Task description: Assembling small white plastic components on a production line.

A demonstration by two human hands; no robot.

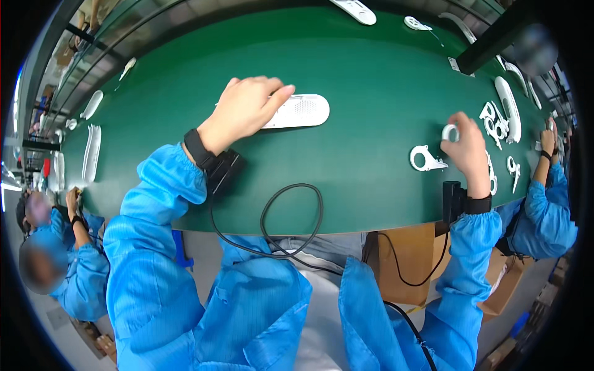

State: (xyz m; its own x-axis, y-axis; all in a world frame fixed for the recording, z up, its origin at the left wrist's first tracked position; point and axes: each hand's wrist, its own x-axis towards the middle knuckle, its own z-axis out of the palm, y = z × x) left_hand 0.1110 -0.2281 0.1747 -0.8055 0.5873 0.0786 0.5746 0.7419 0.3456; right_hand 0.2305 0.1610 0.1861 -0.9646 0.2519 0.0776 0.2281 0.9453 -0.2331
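A long white plastic casing (312, 110) with rounded ends and a patch of small holes lies on the green table in front of me. My left hand (247, 106) is over its left part, back of the hand up and fingers bent down around it; the fingertips are partly hidden. Off to the right, my right hand (467, 143) pinches a small white plastic part with a ring (450, 132) between thumb and fingers. Just left of that hand lies a similar white ring-shaped part (424, 159) with a pointed tail.
Several white ring parts (494, 127) lie beside another long casing (508, 108) at the right. More casings (91, 153) lie at the left. A dark post (495, 40) stands far right. A black cable (322, 207) loops over the near edge. Co-workers sit on both sides.
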